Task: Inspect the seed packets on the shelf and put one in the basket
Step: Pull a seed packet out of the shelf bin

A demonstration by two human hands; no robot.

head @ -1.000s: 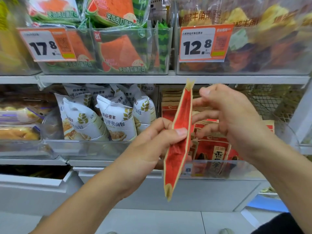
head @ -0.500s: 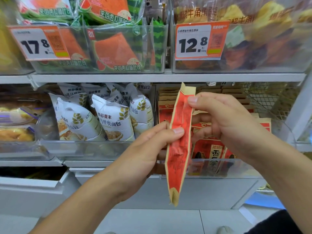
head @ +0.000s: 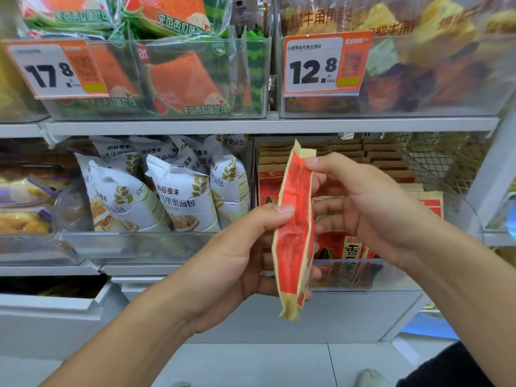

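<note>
The seed packet (head: 294, 230), pinched upright by the left hand (head: 240, 255) at mid-height and the right hand (head: 360, 208) near its top, has turned from edge-on to show more face before the shelf (head: 268, 126); inspection continues, basket unseen.

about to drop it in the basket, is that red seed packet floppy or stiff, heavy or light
Probably floppy: the red seed packet looks creased and bends slightly between the left hand and right hand. Likely light, since fingertip pinches alone hold it upright. The crinkled paper-like edges suggest little slip.
</note>
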